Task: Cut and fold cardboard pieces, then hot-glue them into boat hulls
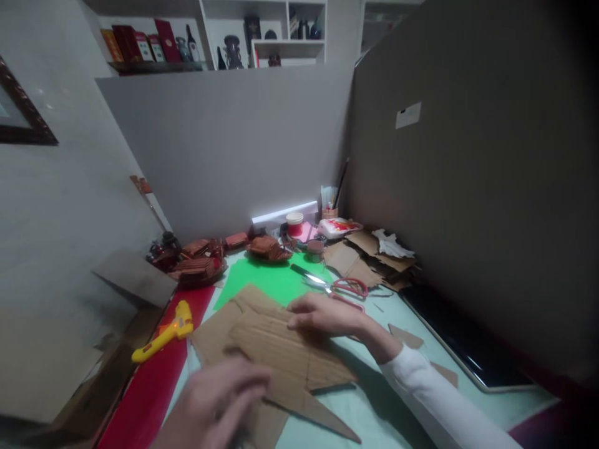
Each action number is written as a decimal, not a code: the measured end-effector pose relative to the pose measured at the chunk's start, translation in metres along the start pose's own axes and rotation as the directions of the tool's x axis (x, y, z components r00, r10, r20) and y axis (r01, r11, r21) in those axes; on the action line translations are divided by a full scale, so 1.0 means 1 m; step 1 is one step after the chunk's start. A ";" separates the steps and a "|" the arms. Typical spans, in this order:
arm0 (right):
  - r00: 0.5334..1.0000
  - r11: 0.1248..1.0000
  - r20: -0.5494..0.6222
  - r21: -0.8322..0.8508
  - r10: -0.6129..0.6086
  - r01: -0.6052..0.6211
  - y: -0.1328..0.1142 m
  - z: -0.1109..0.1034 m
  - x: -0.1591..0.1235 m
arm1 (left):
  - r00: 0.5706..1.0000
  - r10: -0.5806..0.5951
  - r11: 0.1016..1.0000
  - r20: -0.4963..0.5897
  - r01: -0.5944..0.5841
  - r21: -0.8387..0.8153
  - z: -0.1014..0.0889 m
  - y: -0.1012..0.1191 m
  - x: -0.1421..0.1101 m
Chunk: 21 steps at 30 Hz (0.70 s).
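Observation:
A large brown cardboard sheet with cut, pointed edges lies on the pale mat in front of me. My right hand rests flat on its far right part, fingers stretched out to the left. My left hand is low at the near edge of the cardboard, blurred, with its fingers loosely extended over the sheet. Red-handled scissors lie just beyond my right hand, blades pointing left. A yellow glue gun sits to the left on a red sheet.
A green sheet lies behind the cardboard. Brown model pieces, a red-lidded jar, a brush pot and cardboard scraps crowd the back. A dark tablet lies at right. Grey partitions wall the desk.

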State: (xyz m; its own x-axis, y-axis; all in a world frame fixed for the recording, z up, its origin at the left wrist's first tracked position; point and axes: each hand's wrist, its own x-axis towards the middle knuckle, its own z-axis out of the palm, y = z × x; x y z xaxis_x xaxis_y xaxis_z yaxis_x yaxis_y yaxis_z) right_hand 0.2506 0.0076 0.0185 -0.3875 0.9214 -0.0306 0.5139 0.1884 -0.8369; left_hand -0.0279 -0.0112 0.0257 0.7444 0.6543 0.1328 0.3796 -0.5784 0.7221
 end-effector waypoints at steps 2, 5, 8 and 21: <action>0.996 0.996 0.083 -0.084 -0.015 0.022 0.001 0.006 0.007 | 0.994 0.074 0.959 -0.085 -0.048 0.278 -0.011 -0.007 0.026; 0.991 0.986 0.134 -0.163 -0.025 0.047 0.002 0.014 0.013 | 1.000 -0.013 0.940 0.019 0.005 0.342 -0.016 -0.026 0.065; 0.988 0.973 0.151 -0.225 -0.022 0.056 0.008 0.015 0.013 | 0.968 -0.117 0.933 0.223 0.030 0.358 -0.015 -0.044 0.087; 1.000 0.907 0.012 -0.421 -0.019 0.022 0.022 0.036 -0.005 | 0.935 -0.171 0.907 0.311 0.026 0.420 0.006 -0.059 0.082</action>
State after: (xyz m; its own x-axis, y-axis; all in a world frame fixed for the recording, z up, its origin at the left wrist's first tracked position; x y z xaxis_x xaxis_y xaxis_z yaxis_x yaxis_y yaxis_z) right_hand 0.2364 -0.0051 -0.0199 -0.4060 0.9136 -0.0215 0.7796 0.3339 -0.5298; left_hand 0.0137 0.0740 -0.0103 0.8022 0.5587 -0.2106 0.5942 -0.7124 0.3734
